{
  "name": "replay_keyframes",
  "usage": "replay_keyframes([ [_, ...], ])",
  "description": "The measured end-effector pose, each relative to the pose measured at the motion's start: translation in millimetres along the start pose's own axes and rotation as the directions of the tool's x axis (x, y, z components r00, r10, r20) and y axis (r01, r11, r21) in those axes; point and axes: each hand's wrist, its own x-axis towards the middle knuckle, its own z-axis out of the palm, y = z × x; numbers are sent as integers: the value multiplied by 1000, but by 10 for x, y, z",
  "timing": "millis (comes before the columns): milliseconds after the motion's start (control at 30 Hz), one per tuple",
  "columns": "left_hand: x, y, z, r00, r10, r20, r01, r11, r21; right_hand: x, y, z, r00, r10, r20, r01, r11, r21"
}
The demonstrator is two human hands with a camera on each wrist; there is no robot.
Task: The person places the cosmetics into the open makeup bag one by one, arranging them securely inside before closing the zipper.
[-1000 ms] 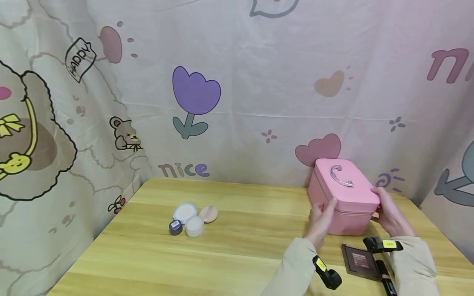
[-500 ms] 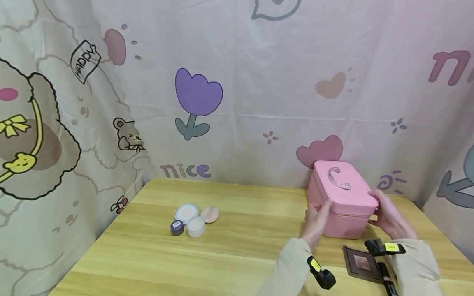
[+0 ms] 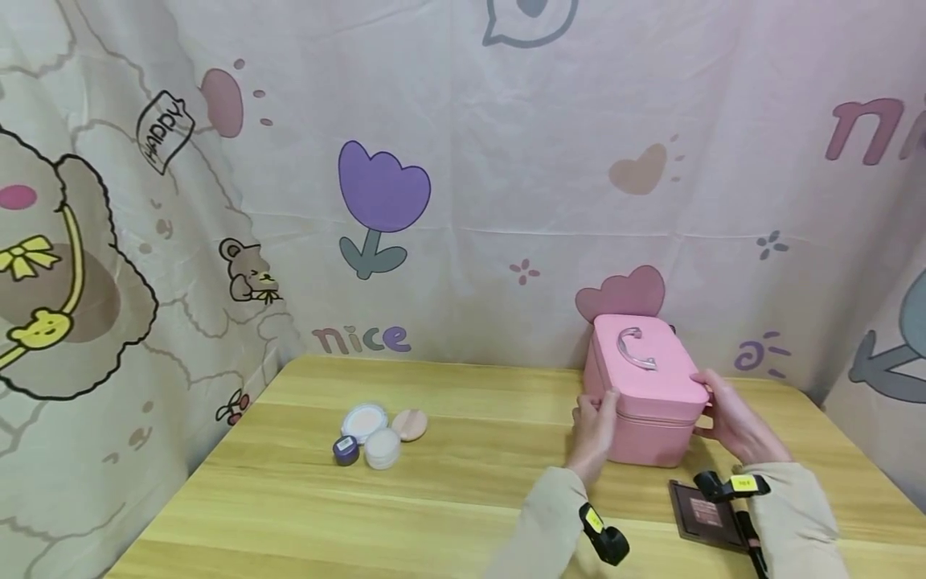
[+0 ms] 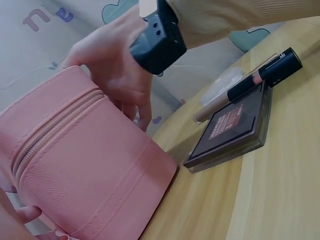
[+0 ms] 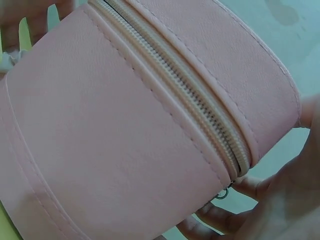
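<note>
A pink zippered makeup case [image 3: 640,402] with a silver handle stands at the table's right rear, lid down. My left hand [image 3: 595,438] holds its near left side, thumb along the lid edge. On the opposite side my right hand [image 3: 738,422] grips it, thumb at the lid's corner and fingers lower down. The left wrist view shows the case's front [image 4: 95,165], with the right hand [image 4: 115,65] behind it. Close up in the right wrist view, the zipper [image 5: 185,90] looks closed, and the right fingers [image 5: 220,217] curl beside the zip pull.
A dark square makeup palette [image 3: 705,515] and a black-capped lip gloss tube [image 3: 752,543] lie before the right forearm. Farther left sit a white round compact [image 3: 364,421], a powder puff [image 3: 410,425], a clear round jar [image 3: 382,449] and a dark-blue small jar [image 3: 346,450]. Printed cloth hangs behind.
Both hands have shifted the makeup case a little to the left along the table. The small cosmetics on the left stay where they were.
</note>
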Motion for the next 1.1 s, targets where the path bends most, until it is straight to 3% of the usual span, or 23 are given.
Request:
replay_keyframes([
  [400,67,20,-306,999,-17,45,18,999,-40,27,-42,232,997,-46,55,48,998,-38],
  [533,54,-10,-375,999,6,49,-4,999,-52,-16,-20,288,997,-57,61,60,997,-51],
  [800,-3,-132,-562,996,-10,85,19,995,-95,-119,88,474,996,-62,69,66,997,-47],
  [1100,-5,-137,-725,993,-5,121,21,991,-131,-125,22,612,993,-86,87,89,995,-35],
])
